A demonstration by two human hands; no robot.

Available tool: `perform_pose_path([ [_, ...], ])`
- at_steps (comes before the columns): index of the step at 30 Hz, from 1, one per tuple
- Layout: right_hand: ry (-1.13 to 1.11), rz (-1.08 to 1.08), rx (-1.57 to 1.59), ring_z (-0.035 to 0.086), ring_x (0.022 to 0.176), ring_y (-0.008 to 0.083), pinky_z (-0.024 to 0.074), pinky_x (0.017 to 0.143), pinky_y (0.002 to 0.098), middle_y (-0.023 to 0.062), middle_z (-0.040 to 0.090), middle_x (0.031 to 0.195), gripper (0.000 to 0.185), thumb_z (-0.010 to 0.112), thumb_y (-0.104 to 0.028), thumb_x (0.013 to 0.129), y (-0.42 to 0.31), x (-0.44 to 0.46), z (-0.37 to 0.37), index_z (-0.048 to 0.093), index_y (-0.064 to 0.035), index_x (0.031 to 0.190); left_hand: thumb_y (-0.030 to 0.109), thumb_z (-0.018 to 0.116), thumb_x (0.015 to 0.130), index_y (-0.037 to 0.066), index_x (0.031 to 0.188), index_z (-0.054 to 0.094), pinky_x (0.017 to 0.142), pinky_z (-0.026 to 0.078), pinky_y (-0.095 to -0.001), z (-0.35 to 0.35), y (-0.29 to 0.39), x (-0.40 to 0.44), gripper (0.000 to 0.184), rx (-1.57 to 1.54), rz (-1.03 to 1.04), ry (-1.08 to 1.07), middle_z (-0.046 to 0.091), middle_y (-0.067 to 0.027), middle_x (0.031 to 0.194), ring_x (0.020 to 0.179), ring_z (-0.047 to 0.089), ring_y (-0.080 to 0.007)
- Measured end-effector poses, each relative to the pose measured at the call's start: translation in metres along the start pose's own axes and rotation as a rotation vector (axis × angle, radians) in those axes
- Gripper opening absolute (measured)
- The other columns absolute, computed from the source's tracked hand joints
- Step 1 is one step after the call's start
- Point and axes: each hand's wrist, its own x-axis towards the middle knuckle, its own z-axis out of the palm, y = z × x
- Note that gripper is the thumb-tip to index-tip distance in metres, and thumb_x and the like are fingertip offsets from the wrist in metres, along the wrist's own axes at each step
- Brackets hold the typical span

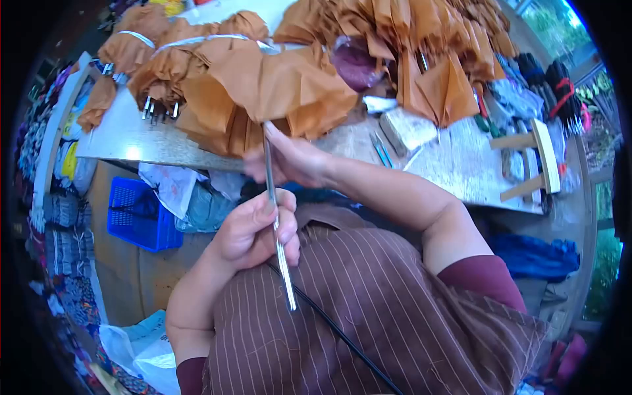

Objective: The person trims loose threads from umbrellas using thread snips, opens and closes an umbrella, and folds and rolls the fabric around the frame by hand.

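While facing the tabletop (454, 164), holds a slim silver rod (285, 270) in the left hand (253, 227), just off the middle of the view toward 8 o'clock. Has that hand's grip narrowed around the metal, partway along its length, with fingertips wrapped past the rod. Points the rod's upper end toward 11 o'clock, into the underside of a spread of pleated brown fabric (263, 82), and its lower end toward 6 o'clock, in front of a striped brown apron (375, 309) crossed by a black cord (342, 336). Has the right hand (299, 161) beside the rod near 11 o'clock, close under the fabric, fingers blurred. Cannot tell the state of the right grip, wide or narrow.

Faces gathered brown bundles (164, 82) between 10 and 11 o'clock, bound with a white strip (197, 41), silver ends (146, 108) poking out below. Has a larger brown heap (395, 33) at 1 o'clock, next to a rounded purple thing (355, 66). Sees a pale block (408, 131) and thin blue tools (382, 151) at 2 o'clock, plus a blue basket (141, 237) at 9 o'clock, lower than the tabletop.
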Motion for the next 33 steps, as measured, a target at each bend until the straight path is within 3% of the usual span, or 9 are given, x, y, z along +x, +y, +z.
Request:
perform_pose_path([
  [5,0.542,-0.151,-1.295,0.062,0.091,0.0313,0.0468,0.082,0.0373,0.0166,0.065,0.096,0.034,0.051,-0.03,0.089,0.047,-0.078,-0.09,0.063,-0.0023,0.103,0.033,0.042,0.096,-0.003,0.115,0.043,0.077,0.052,-0.0413,-0.032,0.006,0.007,0.041,0.107,-0.11,-0.018,0.061,-0.0152,0.09,0.083,0.064,-0.0305],
  [10,1.064,-0.276,-1.927,0.055,0.091,0.0355,0.0461,0.08,0.0425,0.0178,0.056,0.101,0.033,0.058,-0.015,0.076,0.066,-0.118,-0.165,0.054,-0.0024,0.107,0.026,0.033,0.098,-0.002,0.115,0.045,0.071,0.053,-0.0385,-0.061,0.005,0.022,0.035,0.14,0.0,0.314,0.06,-0.0152,0.088,0.077,0.064,-0.0292],
  [14,1.11,-0.219,-1.879,0.055,0.092,0.0355,0.0447,0.081,0.042,0.0195,0.055,0.103,0.043,0.055,-0.007,0.079,0.078,-0.114,-0.183,0.048,-0.0013,0.121,0.014,0.045,0.095,0.002,0.114,0.047,0.062,0.052,-0.0289,-0.085,-0.001,0.036,0.023,0.419,0.087,0.624,0.06,-0.0095,0.081,0.067,0.063,-0.0196],
  [17,1.076,-0.186,-1.69,0.057,0.084,0.036,0.0463,0.076,0.0435,0.0198,0.058,0.097,0.039,0.051,-0.006,0.079,0.066,-0.114,-0.175,0.051,-0.0002,0.117,0.009,0.049,0.092,0.004,0.116,0.046,0.054,0.048,-0.0258,-0.103,0.002,0.043,0.024,1.089,0.22,0.727,0.059,-0.0054,0.077,0.06,0.06,-0.0149],
  [21,0.798,-0.056,-0.688,0.057,0.071,0.0183,0.0471,0.065,0.0313,0.0089,0.059,0.083,0.036,0.054,-0.009,0.084,0.054,-0.118,-0.161,0.054,0.0032,0.117,0.009,0.059,0.085,0.004,0.117,0.049,0.055,0.048,-0.0362,-0.096,0.008,0.056,0.034,1.911,0.36,0.783,0.061,-0.0167,0.074,0.06,0.06,-0.0318],
  [22,0.713,-0.057,-0.519,0.051,0.065,0.0091,0.0432,0.058,0.0234,0.0025,0.055,0.078,0.04,0.054,-0.015,0.088,0.052,-0.118,-0.154,0.05,0.0047,0.122,0.012,0.061,0.082,0.005,0.116,0.05,0.061,0.049,-0.0416,-0.102,0.008,0.059,0.037,1.953,0.368,0.787,0.061,-0.0226,0.079,0.07,0.06,-0.0395],
  [25,0.63,-0.082,-0.092,0.049,0.064,0.0078,0.0412,0.057,0.0217,0.0013,0.054,0.076,0.038,0.054,-0.017,0.089,0.054,-0.114,-0.131,0.053,0.003,0.121,0.015,0.06,0.083,0.005,0.115,0.053,0.064,0.048,-0.0434,-0.107,0.008,0.065,0.034,2.037,0.249,0.844,0.062,-0.0229,0.084,0.077,0.061,-0.0403],
  [31,0.395,-0.089,-0.472,0.047,0.061,0.0056,0.0413,0.056,0.0207,-0.0019,0.053,0.073,0.042,0.06,-0.028,0.088,0.033,-0.102,-0.081,0.056,0.0011,0.117,0.021,0.056,0.088,0.002,0.106,0.059,0.057,0.048,-0.0344,-0.125,0.007,0.075,0.026,1.886,0.412,0.818,0.061,-0.0125,0.069,0.061,0.061,-0.0255],
  [33,0.343,-0.077,-0.501,0.046,0.06,0.0054,0.041,0.056,0.0209,-0.0026,0.052,0.071,0.041,0.061,-0.029,0.087,0.035,-0.1,-0.079,0.057,0.0007,0.116,0.021,0.057,0.088,0.002,0.098,0.06,0.053,0.044,-0.0338,-0.123,0.005,0.075,0.022,1.655,0.256,0.853,0.059,-0.0117,0.064,0.055,0.056,-0.0238],
])
